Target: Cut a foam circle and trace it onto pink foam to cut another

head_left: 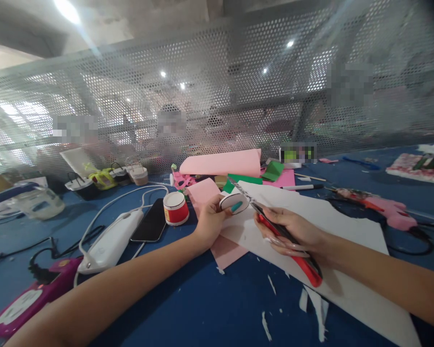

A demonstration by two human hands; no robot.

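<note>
Two hands, both full. Left hand (pixel 212 217) has a white paper disc (pixel 227 200) pinched between thumb and fingers, black outline round its edge. Right hand (pixel 292 226) is wrapped round a red-and-black utility knife (pixel 307 270), blade right up by the disc at its 3 o'clock; can't tell if it's actually touching.

Progress, best guess: the disc is already loose from any sheet and its outline is drawn, so I'd call the main cut done. Any leftover trimming would be along that rim, but it's too small to judge. Cut scraps (pixel 320 313) lie on the desk (pixel 202 303) toward 5 o'clock from the disc, and a big white sheet (pixel 338 219) spreads under the knife toward 4, so there's stock left.

Containers, clock centred on the disc: at 9 o'clock, a red-and-white paper cup (pixel 179 213), white top ringed in black; looks upturned or capped, so no view inside. Further out, between 9 and 10, a beige cup (pixel 141 177) and a black tub (pixel 85 193), contents unclear. Way out at 9, a clear jar (pixel 45 205); can't make out what's in it.
</note>
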